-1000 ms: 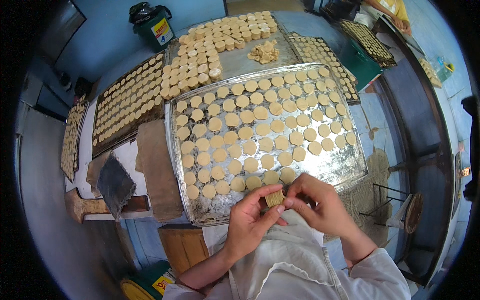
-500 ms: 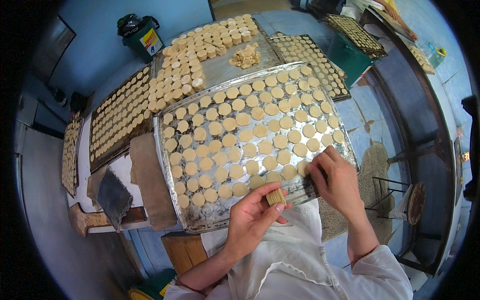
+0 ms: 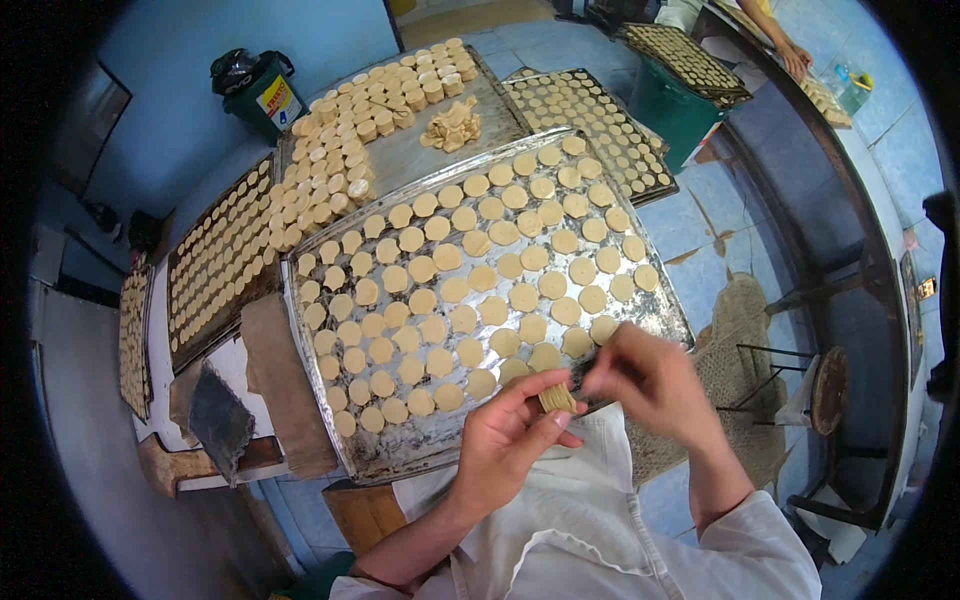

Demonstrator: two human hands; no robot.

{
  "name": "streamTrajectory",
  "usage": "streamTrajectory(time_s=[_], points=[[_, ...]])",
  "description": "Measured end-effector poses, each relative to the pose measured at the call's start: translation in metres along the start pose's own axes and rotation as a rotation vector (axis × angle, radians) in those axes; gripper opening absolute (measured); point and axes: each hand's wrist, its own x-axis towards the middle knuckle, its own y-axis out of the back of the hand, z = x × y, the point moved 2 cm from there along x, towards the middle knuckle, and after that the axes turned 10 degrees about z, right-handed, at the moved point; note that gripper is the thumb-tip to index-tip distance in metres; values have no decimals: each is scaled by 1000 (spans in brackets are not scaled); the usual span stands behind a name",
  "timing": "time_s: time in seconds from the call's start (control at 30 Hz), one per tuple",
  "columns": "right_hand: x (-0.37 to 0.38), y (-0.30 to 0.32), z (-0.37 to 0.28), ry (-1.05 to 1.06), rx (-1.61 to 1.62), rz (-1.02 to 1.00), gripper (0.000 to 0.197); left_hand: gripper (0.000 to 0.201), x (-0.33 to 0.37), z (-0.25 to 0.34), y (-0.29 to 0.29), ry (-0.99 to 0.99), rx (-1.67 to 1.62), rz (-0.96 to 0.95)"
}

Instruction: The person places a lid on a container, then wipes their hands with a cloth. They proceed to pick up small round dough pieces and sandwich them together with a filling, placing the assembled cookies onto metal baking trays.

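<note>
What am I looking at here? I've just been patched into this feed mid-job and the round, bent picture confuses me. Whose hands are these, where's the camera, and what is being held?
There is no machine: a person works with two bare hands. The camera sits on their head and looks down through a fisheye lens, so straight edges curve near the rim. The left hand pinches a small stack of dough discs. The right hand is blurred beside the stack, fingers reaching toward it; whether it touches is unclear. In front lies a large metal tray covered with rows of flat round dough discs. Behind it are more filled trays and a lump of leftover dough. The white cloth below is the person's own clothing. Another person's hand shows top right.
</note>
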Motion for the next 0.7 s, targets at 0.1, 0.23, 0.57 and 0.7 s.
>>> streamTrajectory(time_s=[0.1,0.23,0.57,0.7], points=[[-13,-6,-3,66,333,-15,21,45,7,-5,-6,11,51,-21],[9,10,33,25,-352,342,25,46,7,-3,-14,-5,89,10],[-11,21,21,-101,225,107,11,50,14,-9,-23,-8,74,-47],[-4,37,47,-34,-409,346,17,51,8,-9,-24,-23,55,-29]])
